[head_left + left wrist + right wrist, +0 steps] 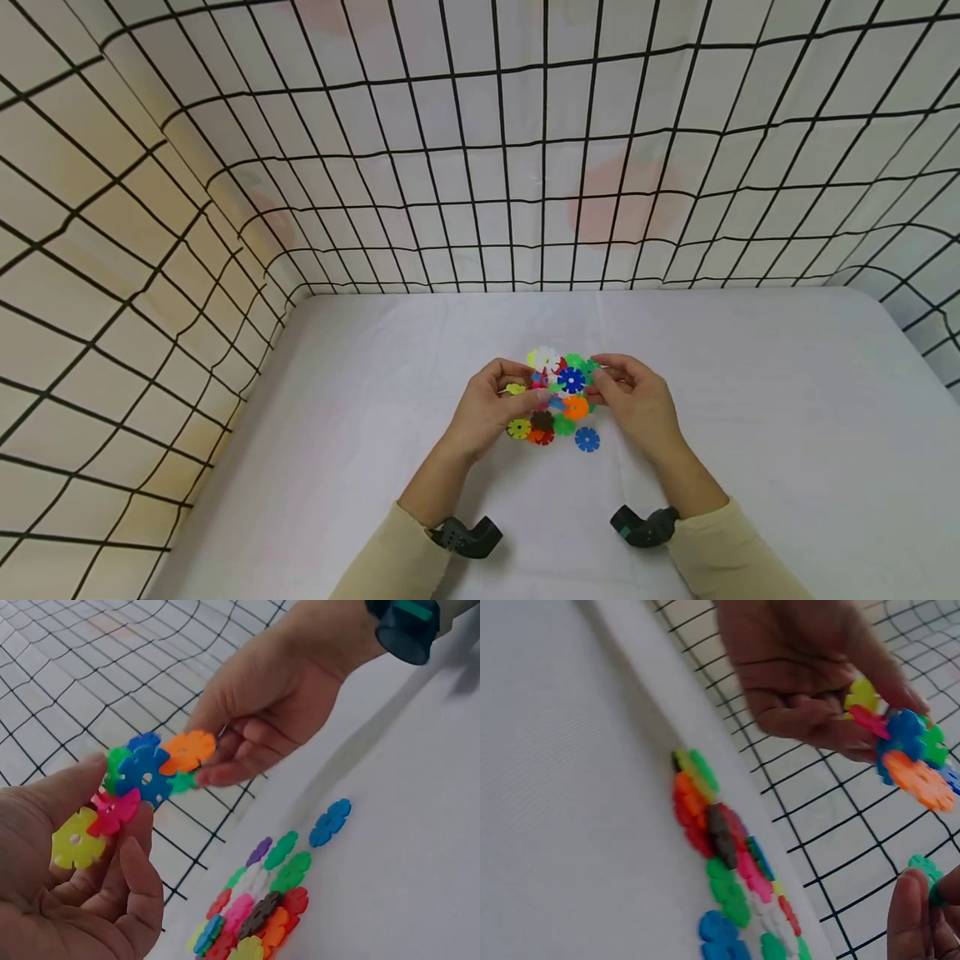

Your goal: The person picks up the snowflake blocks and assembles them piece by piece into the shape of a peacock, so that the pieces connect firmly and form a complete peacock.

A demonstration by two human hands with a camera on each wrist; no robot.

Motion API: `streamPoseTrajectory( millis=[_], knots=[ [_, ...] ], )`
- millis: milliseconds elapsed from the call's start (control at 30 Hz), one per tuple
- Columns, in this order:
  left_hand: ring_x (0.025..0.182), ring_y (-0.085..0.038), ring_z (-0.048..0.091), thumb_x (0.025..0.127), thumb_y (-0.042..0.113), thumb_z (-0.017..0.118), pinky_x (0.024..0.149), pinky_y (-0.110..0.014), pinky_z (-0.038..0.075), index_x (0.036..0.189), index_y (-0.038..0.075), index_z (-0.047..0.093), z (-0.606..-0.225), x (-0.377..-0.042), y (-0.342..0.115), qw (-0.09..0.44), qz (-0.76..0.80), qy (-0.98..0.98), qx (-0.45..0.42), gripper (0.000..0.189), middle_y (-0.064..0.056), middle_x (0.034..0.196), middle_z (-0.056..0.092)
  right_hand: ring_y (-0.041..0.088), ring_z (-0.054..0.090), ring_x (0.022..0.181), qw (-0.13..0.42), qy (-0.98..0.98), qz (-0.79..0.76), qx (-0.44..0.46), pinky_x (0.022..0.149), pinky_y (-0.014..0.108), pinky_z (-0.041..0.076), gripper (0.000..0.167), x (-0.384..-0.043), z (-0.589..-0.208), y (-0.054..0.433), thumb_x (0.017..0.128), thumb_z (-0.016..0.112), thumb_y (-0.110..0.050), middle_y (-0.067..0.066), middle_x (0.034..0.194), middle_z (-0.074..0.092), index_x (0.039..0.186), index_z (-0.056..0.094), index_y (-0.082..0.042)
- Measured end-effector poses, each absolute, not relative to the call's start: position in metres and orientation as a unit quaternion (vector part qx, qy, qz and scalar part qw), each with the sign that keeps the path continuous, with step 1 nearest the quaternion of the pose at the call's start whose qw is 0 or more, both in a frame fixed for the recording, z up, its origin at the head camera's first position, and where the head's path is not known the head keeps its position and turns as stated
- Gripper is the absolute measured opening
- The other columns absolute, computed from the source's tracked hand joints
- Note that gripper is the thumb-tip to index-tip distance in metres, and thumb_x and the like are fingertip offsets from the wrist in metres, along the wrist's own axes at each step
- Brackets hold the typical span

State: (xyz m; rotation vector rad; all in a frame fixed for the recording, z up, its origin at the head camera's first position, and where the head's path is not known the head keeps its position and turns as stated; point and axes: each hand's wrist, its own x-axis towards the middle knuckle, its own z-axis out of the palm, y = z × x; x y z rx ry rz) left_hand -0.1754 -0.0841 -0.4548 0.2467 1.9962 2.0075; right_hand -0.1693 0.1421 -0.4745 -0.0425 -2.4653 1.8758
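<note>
My left hand [487, 408] pinches a joined cluster of plastic snowflake discs [142, 774], held up off the table. Yellow, pink, blue, green and orange pieces show in it, with the yellow disc [75, 840] closest to the palm in the left wrist view. Between thumb and fingertips, my right hand [641, 408] pinches a single green snowflake disc [925, 864]. In the right wrist view this disc stands apart from the cluster, just below its orange disc [919, 781]. Both hands face each other over a pile of loose discs [262, 911].
A white cloth covers the table [337, 467]. One blue disc [587, 439] lies slightly off the pile, toward the person. Black wire mesh [510, 200] rises along the back and both sides. Each wrist wears a black camera [472, 537].
</note>
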Motion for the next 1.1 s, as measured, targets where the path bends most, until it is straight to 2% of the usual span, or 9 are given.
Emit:
streamPoseTrajectory(
  millis=[133,200,300,333,467,633,867,1100],
  knots=[
    [0.076,-0.017,0.064,0.093,0.017,0.075,0.072,-0.025,0.057,0.127,-0.002,0.061,-0.456,-0.176,-0.084,0.168,0.677,0.71,0.098,0.041,-0.002,0.101,0.061,0.004,0.073,0.08,0.025,-0.754,0.657,-0.019,0.078,0.02,0.06,0.035,-0.169,-0.468,0.148,0.103,0.061,-0.019,0.003,0.098,0.069,0.131,0.06,0.003],
    [0.077,-0.013,0.063,0.093,0.02,0.076,0.07,-0.023,0.053,0.126,0.001,0.063,-0.457,-0.175,-0.083,0.187,0.67,0.711,0.1,0.041,-0.002,0.104,0.061,0.006,0.072,0.08,0.032,-0.748,0.662,-0.012,0.078,0.019,0.06,0.035,-0.168,-0.464,0.149,0.103,0.062,-0.02,-0.005,0.095,0.068,0.13,0.06,0.003],
    [0.078,-0.009,0.067,0.091,0.02,0.078,0.072,-0.022,0.055,0.126,0.001,0.064,-0.456,-0.174,-0.082,0.22,0.664,0.707,0.104,0.042,-0.01,0.115,0.067,0.011,0.071,0.082,0.04,-0.754,0.656,0.005,0.079,0.02,0.06,0.034,-0.164,-0.459,0.148,0.103,0.063,-0.023,-0.011,0.095,0.068,0.127,0.064,0.001],
    [0.079,-0.008,0.067,0.09,0.02,0.079,0.071,-0.022,0.054,0.124,0.001,0.065,-0.456,-0.173,-0.081,0.226,0.661,0.708,0.107,0.041,-0.013,0.117,0.068,0.012,0.07,0.083,0.04,-0.76,0.648,0.013,0.079,0.021,0.06,0.033,-0.163,-0.457,0.148,0.102,0.064,-0.024,-0.012,0.096,0.068,0.126,0.065,-0.001],
    [0.09,-0.008,0.072,0.089,0.015,0.08,0.08,-0.021,0.058,0.118,-0.004,0.068,-0.457,-0.173,-0.079,0.235,0.659,0.703,0.128,0.037,-0.021,0.125,0.071,0.011,0.068,0.084,0.024,-0.784,0.618,0.049,0.08,0.023,0.06,0.03,-0.159,-0.454,0.144,0.101,0.065,-0.023,-0.011,0.095,0.069,0.124,0.07,-0.004],
    [0.099,-0.014,0.075,0.09,0.01,0.078,0.087,-0.027,0.061,0.12,-0.007,0.067,-0.458,-0.173,-0.079,0.223,0.666,0.695,0.157,0.035,-0.027,0.122,0.071,0.008,0.064,0.083,0.01,-0.784,0.615,0.085,0.076,0.026,0.058,0.026,-0.155,-0.454,0.14,0.1,0.067,-0.017,-0.009,0.091,0.07,0.121,0.072,-0.003],
    [0.091,-0.012,0.068,0.087,0.018,0.082,0.072,-0.023,0.058,0.11,0.004,0.075,-0.453,-0.171,-0.079,0.183,0.624,0.742,0.161,0.028,-0.012,0.103,0.075,0.007,0.064,0.083,0.031,-0.784,0.611,0.102,0.075,0.024,0.058,0.023,-0.154,-0.457,0.136,0.099,0.067,-0.014,-0.011,0.093,0.071,0.118,0.073,-0.002],
    [0.091,-0.013,0.065,0.085,0.021,0.084,0.066,-0.022,0.055,0.102,0.007,0.077,-0.451,-0.171,-0.08,0.177,0.611,0.756,0.154,0.023,-0.007,0.096,0.074,0.005,0.065,0.083,0.055,-0.771,0.62,0.135,0.076,0.02,0.059,0.016,-0.154,-0.46,0.132,0.097,0.067,-0.006,-0.006,0.093,0.071,0.111,0.074,-0.001]
  ],
)
